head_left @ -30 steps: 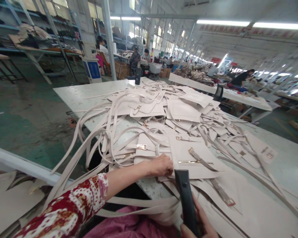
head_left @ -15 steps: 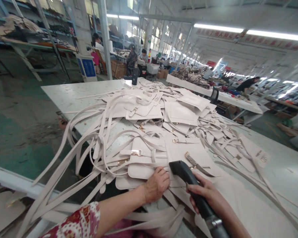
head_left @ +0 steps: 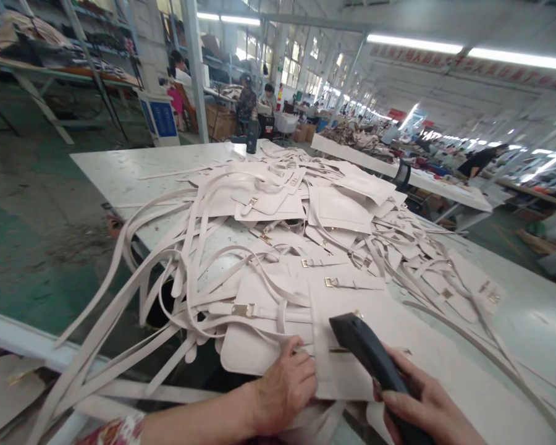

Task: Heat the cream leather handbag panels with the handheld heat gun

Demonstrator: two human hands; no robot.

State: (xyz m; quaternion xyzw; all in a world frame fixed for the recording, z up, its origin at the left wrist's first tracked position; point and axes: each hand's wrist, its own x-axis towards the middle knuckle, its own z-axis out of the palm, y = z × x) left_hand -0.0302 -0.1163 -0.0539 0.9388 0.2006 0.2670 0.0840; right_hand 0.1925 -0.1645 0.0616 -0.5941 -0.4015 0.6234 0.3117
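My right hand [head_left: 408, 398] is wrapped round a black handheld tool [head_left: 359, 340] with a slanted, flattened head. The head hangs over a beige bag panel [head_left: 347, 377] with small gold buckles and narrow straps. My left hand [head_left: 287, 380] has its fingers curled at the left edge of this panel, pinching the beige material; its fingertips are partly hidden. Left of the panel lies a rounded beige flap [head_left: 245, 349], with a gold buckle [head_left: 243, 310] and a strap loop above it. The tool's lower end is cut off by the frame.
A heap of beige bag panels [head_left: 338, 207] covers much of the white table [head_left: 115, 170]. Long straps [head_left: 115, 272] hang over its left edge. A dark bottle [head_left: 252, 137] stands at the far end. Other people sit or stand at tables beyond.
The panel under my hands has come nearer to me, with its flap. My left hand has moved down and slightly left. The tool has shifted right and down, its head lifting off the flap's edge.
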